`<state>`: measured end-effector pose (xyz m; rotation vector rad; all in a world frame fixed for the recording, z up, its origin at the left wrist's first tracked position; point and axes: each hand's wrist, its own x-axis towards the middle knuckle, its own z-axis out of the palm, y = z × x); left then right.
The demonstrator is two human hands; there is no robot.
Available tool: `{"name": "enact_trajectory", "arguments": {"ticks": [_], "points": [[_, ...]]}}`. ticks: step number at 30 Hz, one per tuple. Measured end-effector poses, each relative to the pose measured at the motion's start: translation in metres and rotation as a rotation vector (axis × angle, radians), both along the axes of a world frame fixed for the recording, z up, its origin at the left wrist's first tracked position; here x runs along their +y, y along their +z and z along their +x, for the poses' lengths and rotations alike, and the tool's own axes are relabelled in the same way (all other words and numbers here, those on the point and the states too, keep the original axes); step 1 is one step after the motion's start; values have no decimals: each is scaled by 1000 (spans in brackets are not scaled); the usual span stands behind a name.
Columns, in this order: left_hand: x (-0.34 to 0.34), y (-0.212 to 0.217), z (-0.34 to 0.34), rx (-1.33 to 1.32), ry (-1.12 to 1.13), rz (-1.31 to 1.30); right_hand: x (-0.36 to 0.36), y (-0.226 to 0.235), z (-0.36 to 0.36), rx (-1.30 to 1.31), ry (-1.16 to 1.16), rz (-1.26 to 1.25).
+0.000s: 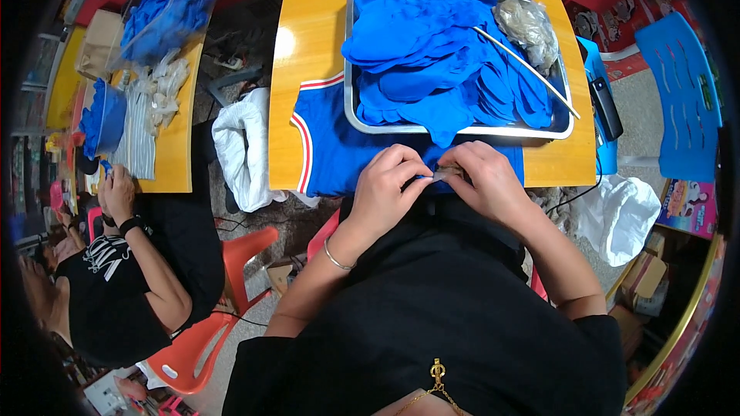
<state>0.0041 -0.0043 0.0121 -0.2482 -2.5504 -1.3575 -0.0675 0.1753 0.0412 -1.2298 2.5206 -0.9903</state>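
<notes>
My left hand (388,186) and my right hand (491,183) meet at the table's near edge, fingertips pinched together. Between them is a small, pale, see-through piece (444,173), too small to name. Under and beyond my hands a blue sleeveless jersey (333,127) with white and red trim lies on the table. Just past it stands a metal tray (462,131) heaped with flat, rounded blue pieces (416,54). One blue piece (441,135) hangs over the tray's near rim. A wad of clear plastic (528,31) sits in the tray's far right, and a thin white stick (532,73) lies across the right side.
A yellow wooden table (308,23) bears all this. On the left another person (127,262) works at a second table (181,139) with blue pieces in a clear bin (166,15). Around stand a blue chair (678,100), an orange chair (204,347) and white sacks (247,150).
</notes>
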Motion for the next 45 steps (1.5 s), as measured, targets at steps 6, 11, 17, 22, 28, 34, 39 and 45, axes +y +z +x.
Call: {"name": "enact_trajectory", "arguments": {"ticks": [6,11,17,22,28,34,39,45], "points": [[5,3,4,7,-17,-36,-1,-6,7,43,13,-136],[6,-2,4,-21,-57,50,-6,-6,13,155,-17,-27],[9,-13,6,-99,0,195,-7,-7,12,216,-52,22],[6,-15,7,-44,-23,157,5,0,11,-66,19,-110],[-4,-8,-2,190,-166,-114,7,-5,13,-289,-67,-183],[-8,-3,-10,293,-386,-324,23,3,-2,13,156,-110],[-5,4,-17,334,-473,-480,30,-6,-5,75,129,18],[-7,6,-24,348,-590,-520,29,-6,-8,202,201,95]]}}
